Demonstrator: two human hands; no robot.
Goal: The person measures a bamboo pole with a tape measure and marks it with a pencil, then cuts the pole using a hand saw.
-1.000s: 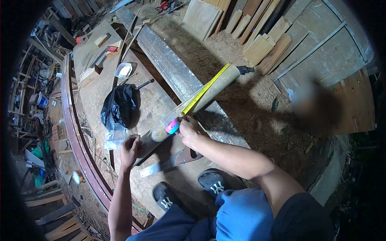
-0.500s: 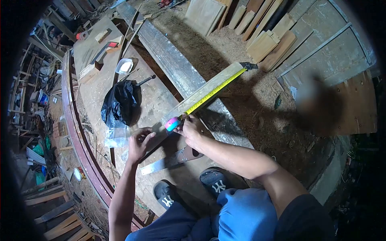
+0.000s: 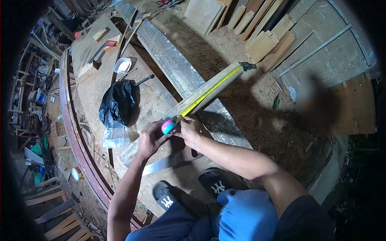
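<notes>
The tape (image 3: 169, 127) is mid-frame, its yellow blade (image 3: 210, 94) extended over the timber (image 3: 208, 86) toward the upper right. The right hand (image 3: 189, 130) pinches it beside the case; the left hand (image 3: 148, 139) curls against the case, grip unclear. Likely light, blade springy; the hard case seems the surest hold. Below lies a saw (image 3: 163, 164).

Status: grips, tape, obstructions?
Right grip on tape, left grip at its case. Tape extended along beam. Saw lying nearby; nothing seen across tape.
</notes>
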